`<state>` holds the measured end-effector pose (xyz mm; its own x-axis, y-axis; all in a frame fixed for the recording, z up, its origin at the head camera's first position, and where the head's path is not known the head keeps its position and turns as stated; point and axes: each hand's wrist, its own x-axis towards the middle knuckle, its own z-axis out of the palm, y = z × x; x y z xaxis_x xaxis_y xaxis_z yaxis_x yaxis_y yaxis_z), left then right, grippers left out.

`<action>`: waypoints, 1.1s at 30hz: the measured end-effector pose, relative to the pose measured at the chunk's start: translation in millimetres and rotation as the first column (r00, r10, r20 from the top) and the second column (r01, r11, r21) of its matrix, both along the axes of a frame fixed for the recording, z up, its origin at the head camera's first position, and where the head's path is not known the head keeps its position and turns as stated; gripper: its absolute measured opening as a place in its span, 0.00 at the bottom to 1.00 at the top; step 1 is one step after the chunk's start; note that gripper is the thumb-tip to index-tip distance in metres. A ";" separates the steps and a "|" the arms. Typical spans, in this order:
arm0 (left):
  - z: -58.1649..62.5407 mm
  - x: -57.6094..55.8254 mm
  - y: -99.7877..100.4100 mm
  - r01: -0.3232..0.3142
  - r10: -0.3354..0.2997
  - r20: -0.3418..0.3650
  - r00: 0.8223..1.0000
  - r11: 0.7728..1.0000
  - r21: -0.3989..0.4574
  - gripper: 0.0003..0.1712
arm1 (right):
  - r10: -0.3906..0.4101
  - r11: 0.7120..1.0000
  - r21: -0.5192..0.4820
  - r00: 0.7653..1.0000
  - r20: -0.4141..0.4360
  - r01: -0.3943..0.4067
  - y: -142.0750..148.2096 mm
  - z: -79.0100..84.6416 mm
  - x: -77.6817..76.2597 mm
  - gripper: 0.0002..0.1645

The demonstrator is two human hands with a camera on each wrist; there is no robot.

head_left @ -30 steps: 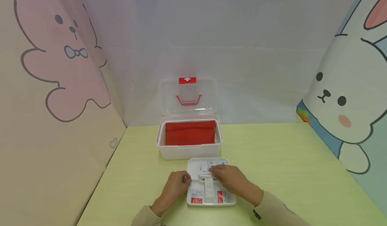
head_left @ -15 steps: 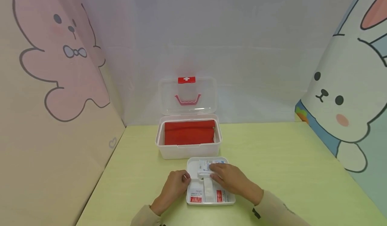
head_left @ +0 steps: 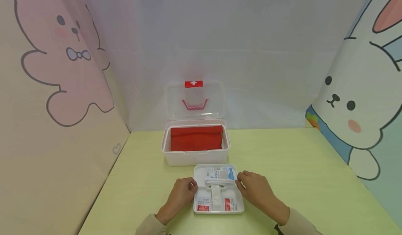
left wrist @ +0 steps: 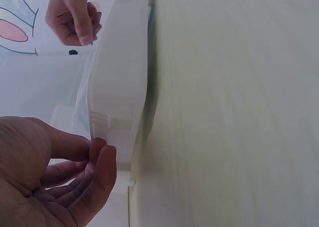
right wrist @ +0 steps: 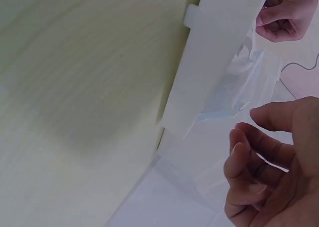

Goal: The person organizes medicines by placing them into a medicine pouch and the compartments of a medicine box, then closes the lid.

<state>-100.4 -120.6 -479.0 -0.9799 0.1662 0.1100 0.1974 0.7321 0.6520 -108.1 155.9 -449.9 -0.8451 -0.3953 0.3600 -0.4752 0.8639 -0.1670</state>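
Note:
A shallow white plastic tray (head_left: 198,179) lies on the table. In its back part sits a white-and-blue packet (head_left: 220,174) marked "Surgical". A white strip (head_left: 216,198) runs down the middle, between two packets (head_left: 203,205) with red-and-white labels. My left hand (head_left: 183,190) pinches the tray's left rim; the left wrist view shows thumb and forefinger (left wrist: 105,162) meeting at that edge. Beside the tray's right rim is my right hand (head_left: 255,189), fingers loosely bent. In the right wrist view a gap shows between its thumb and fingertips (right wrist: 239,137), holding nothing.
Behind the tray stands a white first-aid box (head_left: 196,157) with a folded red cloth (head_left: 196,139) inside. Its clear lid (head_left: 174,102), with a pink handle (head_left: 194,105), is raised against the white backdrop. Cartoon-printed sheets flank the pale yellow table (head_left: 282,168).
My right hand has let go of the Surgical packet and moved right to the tray's edge. The packet now lies flat and uncovered. My left hand has stayed at the left rim.

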 end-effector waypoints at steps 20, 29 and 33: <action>-3.5 2.8 4.0 0.064 -0.065 0.043 0.997 0.997 0.034 0.05 | -0.083 0.997 0.017 0.949 0.304 0.081 19.1 -8.2 19.9 0.18; -0.3 6.9 7.5 0.147 -0.150 0.079 0.986 0.988 0.044 0.08 | -0.086 0.996 0.022 0.951 0.297 0.083 24.5 -12.4 13.7 0.17; 2.8 11.5 9.5 0.212 -0.212 0.116 0.970 0.977 0.017 0.08 | -0.099 0.995 0.026 0.944 0.314 0.095 28.9 -12.9 10.2 0.16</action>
<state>-88.9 -111.1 -476.2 -0.9286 0.3711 -0.0017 0.2700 0.6787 0.6830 -97.9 184.8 -462.8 -0.9491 -0.3080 0.0663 -0.3138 0.9056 -0.2853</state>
